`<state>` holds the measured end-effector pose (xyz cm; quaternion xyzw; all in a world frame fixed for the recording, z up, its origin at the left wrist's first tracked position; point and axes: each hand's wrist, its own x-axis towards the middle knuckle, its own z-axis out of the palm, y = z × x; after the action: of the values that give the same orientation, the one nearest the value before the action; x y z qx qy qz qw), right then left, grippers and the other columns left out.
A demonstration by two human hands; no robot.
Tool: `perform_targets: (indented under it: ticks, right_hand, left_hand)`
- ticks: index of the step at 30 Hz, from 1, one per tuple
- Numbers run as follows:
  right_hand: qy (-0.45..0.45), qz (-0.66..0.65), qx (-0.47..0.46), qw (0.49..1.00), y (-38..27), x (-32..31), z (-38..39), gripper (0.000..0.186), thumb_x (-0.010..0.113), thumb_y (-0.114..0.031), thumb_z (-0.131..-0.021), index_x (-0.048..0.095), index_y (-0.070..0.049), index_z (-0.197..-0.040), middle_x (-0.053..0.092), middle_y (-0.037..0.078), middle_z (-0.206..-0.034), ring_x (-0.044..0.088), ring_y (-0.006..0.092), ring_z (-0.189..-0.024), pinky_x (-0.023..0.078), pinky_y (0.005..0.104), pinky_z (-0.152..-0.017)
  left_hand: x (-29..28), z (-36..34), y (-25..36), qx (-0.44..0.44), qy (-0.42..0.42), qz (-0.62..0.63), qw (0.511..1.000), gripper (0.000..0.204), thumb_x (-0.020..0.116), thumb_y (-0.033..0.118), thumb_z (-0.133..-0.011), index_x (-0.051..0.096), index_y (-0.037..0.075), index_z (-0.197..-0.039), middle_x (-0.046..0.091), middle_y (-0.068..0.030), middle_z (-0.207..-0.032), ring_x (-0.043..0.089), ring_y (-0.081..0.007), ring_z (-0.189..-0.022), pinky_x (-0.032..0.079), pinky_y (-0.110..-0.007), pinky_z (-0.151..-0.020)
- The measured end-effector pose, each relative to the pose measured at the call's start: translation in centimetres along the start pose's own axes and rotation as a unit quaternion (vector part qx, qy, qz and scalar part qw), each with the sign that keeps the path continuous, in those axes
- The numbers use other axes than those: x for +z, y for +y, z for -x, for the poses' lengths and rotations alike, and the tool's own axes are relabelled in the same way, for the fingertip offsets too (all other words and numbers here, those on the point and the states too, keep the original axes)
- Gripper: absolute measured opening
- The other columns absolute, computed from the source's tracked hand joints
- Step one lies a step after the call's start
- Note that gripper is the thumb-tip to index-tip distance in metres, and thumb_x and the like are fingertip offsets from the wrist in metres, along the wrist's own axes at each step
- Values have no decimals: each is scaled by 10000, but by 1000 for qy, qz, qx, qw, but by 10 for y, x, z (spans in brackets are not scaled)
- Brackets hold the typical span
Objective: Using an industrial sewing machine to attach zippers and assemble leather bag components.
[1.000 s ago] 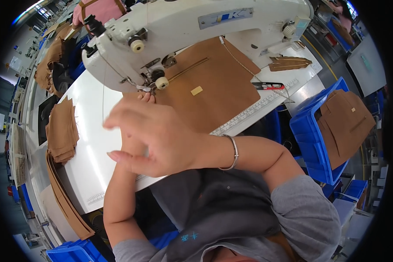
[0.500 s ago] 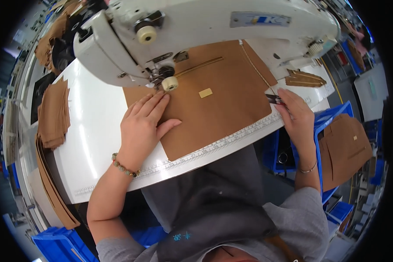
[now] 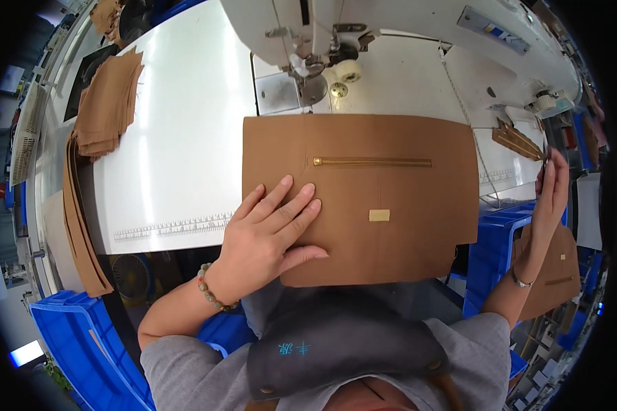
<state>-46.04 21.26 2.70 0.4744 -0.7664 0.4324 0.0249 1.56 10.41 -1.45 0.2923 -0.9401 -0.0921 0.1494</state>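
Observation:
A flat brown panel (image 3: 418, 195) lies in front of the sewing machine, its near part overhanging the table edge. It has a gold zipper (image 3: 373, 162) across its far half and a small yellow rectangular patch (image 3: 379, 216) below that. My left hand (image 3: 264, 240) presses flat on the panel's left side, fingers spread. Off to the right, beyond the panel, my right hand (image 3: 552, 188) is closed on small dark thread snips (image 3: 545, 164), partly hidden by the fingers. The presser foot (image 3: 312, 72) stands beyond the panel's far edge.
Stacked brown pieces (image 3: 106, 103) lie at the table's left, with long brown strips (image 3: 82, 219) hanging nearby. Zipper strips (image 3: 516, 140) rest by the machine's right end. Blue crates stand at left (image 3: 62, 329) and right (image 3: 490, 253), the right one beside more brown panels (image 3: 552, 274).
The panel has come out from under the machine head toward me and turned, showing its whole zipper. My left hand moved with it; my right hand swung outward to the right with the snips.

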Motion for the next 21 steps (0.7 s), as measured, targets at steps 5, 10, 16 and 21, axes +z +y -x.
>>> perform_targets:
  ticks: [5, 10, 16, 21]
  right_hand:
    - [-161, -9, -143, 976, -73, 71, 11, 287, 659, -91, -1011, 622, -40, -1291, 615, 45, -996, 600, 151, -873, 495, 272, -820]
    - [-266, 53, -353, 895, -130, 167, 21, 259, 683, -136, -950, 611, -65, -1189, 655, 121, -1052, 684, 309, -927, 551, 385, -750]
    - [-296, 53, -502, 811, -151, 217, 22, 149, 660, -171, -941, 583, -96, -1045, 641, 71, -955, 679, 294, -812, 540, 431, -643]
    - [-292, 70, -461, 835, -147, 207, 6, 155, 655, -165, -939, 581, -98, -1057, 653, 75, -939, 684, 301, -826, 541, 440, -639]
  left_hand:
    - [13, 9, 2, -12, 41, 17, 999, 682, 846, 509, -757, 724, 159, -1329, 665, -32, -1441, 579, -290, -1386, 441, -481, -1140]
    - [22, 8, 0, -8, 84, 5, 996, 616, 841, 491, -773, 744, 181, -1297, 685, -8, -1413, 588, -261, -1376, 425, -466, -1150]
    - [25, 8, -1, -11, 105, 11, 994, 565, 832, 477, -792, 755, 190, -1272, 704, -1, -1381, 608, -263, -1352, 444, -460, -1131]
    - [24, 13, -1, -7, 105, 18, 994, 554, 823, 483, -803, 756, 188, -1267, 705, -3, -1378, 613, -271, -1345, 440, -457, -1134]
